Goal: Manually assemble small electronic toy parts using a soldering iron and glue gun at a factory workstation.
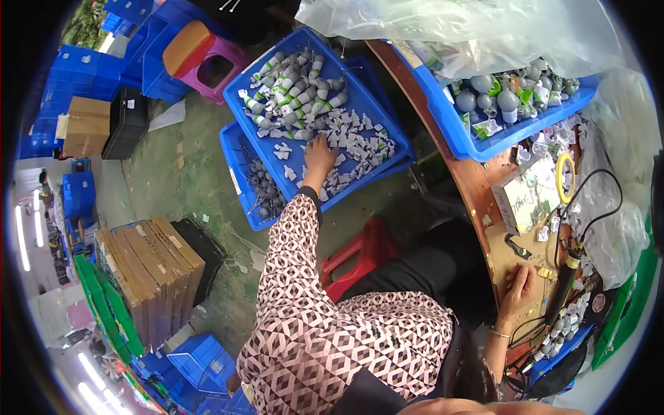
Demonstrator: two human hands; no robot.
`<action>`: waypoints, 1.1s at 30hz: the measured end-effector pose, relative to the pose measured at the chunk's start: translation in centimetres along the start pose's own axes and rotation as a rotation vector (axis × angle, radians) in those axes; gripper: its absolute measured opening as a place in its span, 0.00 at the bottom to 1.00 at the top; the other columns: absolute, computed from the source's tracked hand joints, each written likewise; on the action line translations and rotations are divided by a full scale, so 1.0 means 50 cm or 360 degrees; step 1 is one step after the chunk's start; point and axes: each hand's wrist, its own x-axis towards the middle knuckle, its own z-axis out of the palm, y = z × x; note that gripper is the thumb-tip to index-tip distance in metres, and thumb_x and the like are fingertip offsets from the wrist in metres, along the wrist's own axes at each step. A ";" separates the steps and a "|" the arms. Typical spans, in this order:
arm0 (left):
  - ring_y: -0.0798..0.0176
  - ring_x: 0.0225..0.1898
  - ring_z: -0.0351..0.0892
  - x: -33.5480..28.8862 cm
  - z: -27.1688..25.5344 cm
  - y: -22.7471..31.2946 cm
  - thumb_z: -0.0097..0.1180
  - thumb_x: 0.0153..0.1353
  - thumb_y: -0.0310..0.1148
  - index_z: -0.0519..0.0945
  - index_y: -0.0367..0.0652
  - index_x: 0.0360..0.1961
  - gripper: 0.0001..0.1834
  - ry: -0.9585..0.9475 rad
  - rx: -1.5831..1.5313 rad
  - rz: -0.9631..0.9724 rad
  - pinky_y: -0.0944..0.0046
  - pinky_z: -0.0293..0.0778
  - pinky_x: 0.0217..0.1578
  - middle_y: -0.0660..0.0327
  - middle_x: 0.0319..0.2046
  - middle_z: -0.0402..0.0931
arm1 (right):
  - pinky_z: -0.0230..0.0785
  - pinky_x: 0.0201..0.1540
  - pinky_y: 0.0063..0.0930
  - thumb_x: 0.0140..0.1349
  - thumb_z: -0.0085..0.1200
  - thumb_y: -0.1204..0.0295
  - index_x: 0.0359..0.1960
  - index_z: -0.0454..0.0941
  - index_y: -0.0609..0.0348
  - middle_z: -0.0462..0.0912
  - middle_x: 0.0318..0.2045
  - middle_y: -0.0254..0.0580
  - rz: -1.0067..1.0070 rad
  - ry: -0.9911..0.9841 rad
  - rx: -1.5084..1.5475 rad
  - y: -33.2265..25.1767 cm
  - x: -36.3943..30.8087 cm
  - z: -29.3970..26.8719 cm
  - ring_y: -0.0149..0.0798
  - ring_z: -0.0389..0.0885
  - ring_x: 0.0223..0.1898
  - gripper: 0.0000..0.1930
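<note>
My left hand (320,160) reaches into a large blue bin (382,90), its fingers apart and touching the edge of a spread of small white plastic pieces (356,142). Just beyond the fingertips, in the same bin, lies a heap of grey-and-white light bulbs (294,90) with green bands. At the workbench on the right, my right hand (520,290) rests with its fingers curled closed; what they hold, if anything, is hidden. Close to it are a small yellow block (547,274) and a small black part (517,247). A black-handled tool (564,287) with a cable lies to its right.
Another blue bin (242,162) with grey parts sits partly under the large one. On the bench (456,176) stand a bulb-filled bin (484,149) under clear plastic, a marked box (515,200) and a yellow tape roll (566,178). A red stool (360,256) and stacked cardboard (149,277) stand on the floor.
</note>
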 end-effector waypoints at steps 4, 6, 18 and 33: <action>0.44 0.54 0.68 0.014 -0.038 0.088 0.59 0.52 0.47 0.75 0.46 0.50 0.26 -0.0078 0.0223 -0.0087 0.41 0.64 0.50 0.54 0.55 0.71 | 0.53 0.22 0.12 0.71 0.42 0.67 0.34 0.73 0.59 0.70 0.22 0.28 -0.0033 0.0016 -0.0044 -0.004 0.002 -0.001 0.19 0.63 0.21 0.11; 0.43 0.45 0.73 0.017 -0.035 0.090 0.59 0.53 0.47 0.81 0.44 0.39 0.19 -0.0407 0.0213 -0.0136 0.40 0.64 0.47 0.53 0.42 0.78 | 0.53 0.22 0.12 0.71 0.43 0.67 0.32 0.72 0.59 0.70 0.22 0.28 -0.0026 0.0028 -0.0103 -0.012 0.003 0.001 0.19 0.62 0.21 0.12; 0.43 0.59 0.60 0.132 0.047 0.144 0.61 0.52 0.44 0.72 0.46 0.54 0.29 0.0193 0.0034 0.0173 0.42 0.66 0.52 0.47 0.59 0.62 | 0.56 0.23 0.16 0.69 0.44 0.67 0.27 0.72 0.61 0.72 0.21 0.32 0.0046 0.0073 -0.0147 -0.019 -0.004 0.004 0.23 0.66 0.21 0.14; 0.45 0.49 0.72 -0.012 -0.001 0.182 0.56 0.56 0.47 0.74 0.47 0.53 0.25 0.0071 -0.0398 0.0639 0.41 0.64 0.50 0.52 0.57 0.67 | 0.52 0.23 0.12 0.70 0.44 0.66 0.29 0.72 0.59 0.71 0.23 0.29 0.0017 0.0040 -0.0066 -0.013 0.000 0.004 0.19 0.62 0.22 0.12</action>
